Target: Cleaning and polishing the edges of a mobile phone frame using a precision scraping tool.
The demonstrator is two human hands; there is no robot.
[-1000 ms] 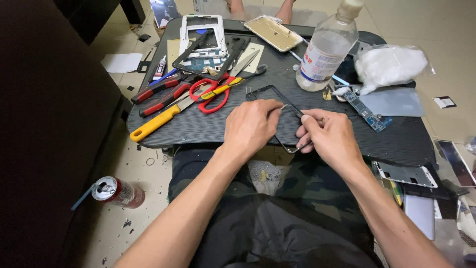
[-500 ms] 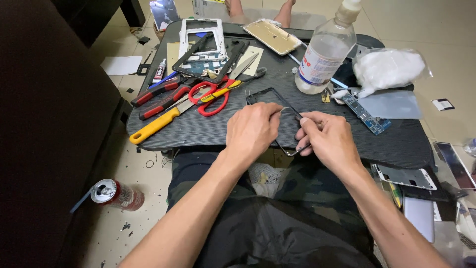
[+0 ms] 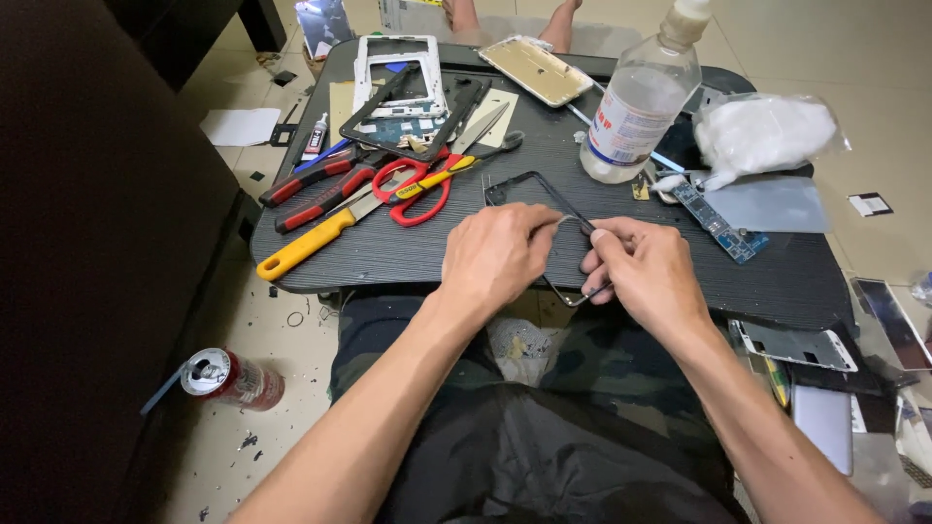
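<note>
A thin black phone frame (image 3: 519,186) lies on the dark tray table (image 3: 621,243), its near end lifted between my hands. My left hand (image 3: 495,257) pinches the frame's near left side with thumb and fingers. My right hand (image 3: 646,272) grips the near right corner, where a small grey strip or tool tip shows between the fingertips. Both hands hover over the table's front edge, above my lap.
Red scissors (image 3: 417,189), a yellow-handled tool (image 3: 311,243), red-handled pliers (image 3: 316,180), a clear bottle (image 3: 636,107), a white bag (image 3: 762,131), a blue circuit board (image 3: 718,218), a gold back cover (image 3: 534,68) and white phone frame (image 3: 398,78) crowd the table. A can (image 3: 233,378) lies on the floor.
My hands have stayed on the black frame, with only small finger shifts. The view has drifted slightly.
</note>
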